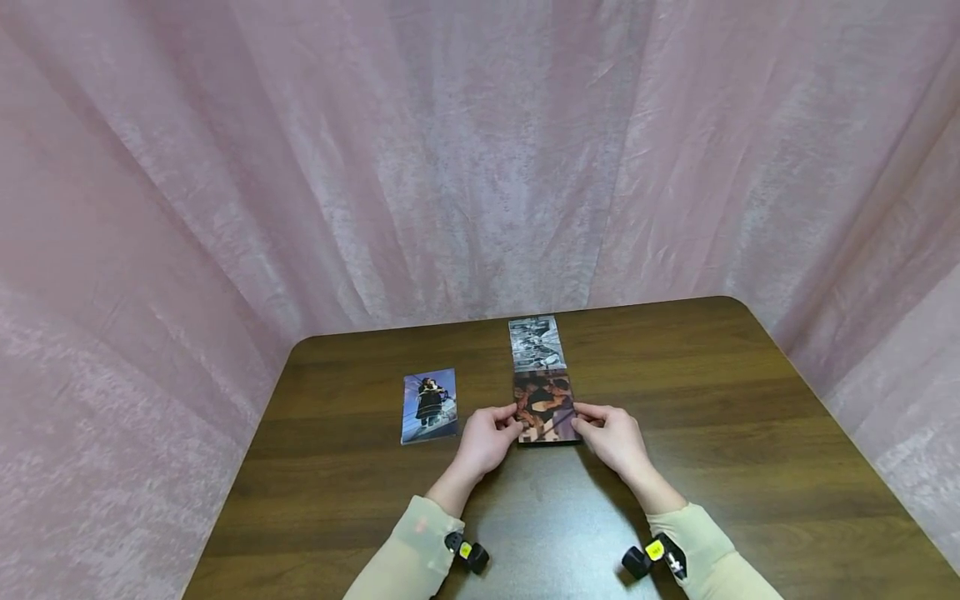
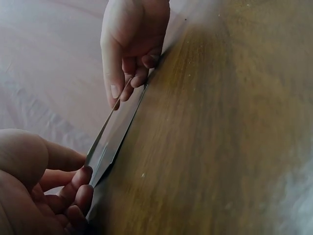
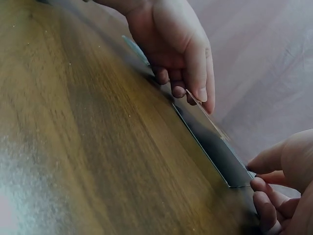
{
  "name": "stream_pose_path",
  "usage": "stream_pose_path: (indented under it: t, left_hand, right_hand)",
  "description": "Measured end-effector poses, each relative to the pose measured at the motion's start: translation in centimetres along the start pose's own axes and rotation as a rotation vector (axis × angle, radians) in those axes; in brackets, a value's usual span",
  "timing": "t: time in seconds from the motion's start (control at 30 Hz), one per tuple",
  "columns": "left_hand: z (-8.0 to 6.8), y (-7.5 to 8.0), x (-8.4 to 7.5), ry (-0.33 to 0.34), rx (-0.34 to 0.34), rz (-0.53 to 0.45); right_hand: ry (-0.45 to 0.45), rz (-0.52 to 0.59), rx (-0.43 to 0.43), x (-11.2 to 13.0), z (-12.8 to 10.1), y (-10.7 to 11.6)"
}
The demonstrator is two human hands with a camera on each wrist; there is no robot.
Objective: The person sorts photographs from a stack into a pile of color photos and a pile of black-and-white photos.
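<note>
A colour photo [image 1: 545, 407] lies near the middle of the dark wooden table [image 1: 750, 433]. My left hand [image 1: 504, 425] pinches its left edge and my right hand [image 1: 588, 419] pinches its right edge. In the left wrist view the photo [image 2: 116, 128] runs edge-on between my left hand [image 2: 73, 188] at the bottom and my right hand [image 2: 128, 83] at the top. Its upper sheet is raised a little off a second sheet below. The right wrist view shows the same photo [image 3: 210, 139] between my right hand [image 3: 261, 178] and my left hand [image 3: 193, 90].
A black-and-white photo [image 1: 536, 342] lies just beyond the held one, touching its far edge. Another colour photo [image 1: 429, 406] lies to the left. A pink curtain [image 1: 480, 167] closes in the table on three sides.
</note>
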State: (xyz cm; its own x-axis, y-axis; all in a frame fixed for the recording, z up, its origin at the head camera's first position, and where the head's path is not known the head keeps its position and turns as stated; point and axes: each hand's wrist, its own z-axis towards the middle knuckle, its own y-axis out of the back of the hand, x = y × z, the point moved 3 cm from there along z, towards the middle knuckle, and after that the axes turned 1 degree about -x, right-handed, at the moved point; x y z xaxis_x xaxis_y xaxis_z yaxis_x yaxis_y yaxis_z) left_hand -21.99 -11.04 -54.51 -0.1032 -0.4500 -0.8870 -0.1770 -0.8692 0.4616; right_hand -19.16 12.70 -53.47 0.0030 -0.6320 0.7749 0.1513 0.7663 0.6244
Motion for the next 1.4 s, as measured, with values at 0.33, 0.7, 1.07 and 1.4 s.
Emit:
stream_pose_path:
  t: [0.33, 0.7, 1.07, 1.4]
  left_hand:
    - [0.12, -0.13, -0.04, -0.002, 0.005, 0.048]
    - [0.53, -0.33, -0.10, 0.019, 0.042, 0.135]
    - [0.51, -0.32, -0.33, 0.020, 0.050, 0.168]
    - [0.54, -0.40, -0.23, 0.023, 0.050, 0.172]
  right_hand:
    - [0.031, -0.035, -0.006, -0.12, -0.19, -0.05]
    - [0.065, -0.072, -0.027, -0.06, -0.31, -0.24]
    - [0.079, -0.094, -0.031, 0.09, -0.51, -0.38]
    - [0.080, -0.093, -0.024, 0.02, -0.45, -0.26]
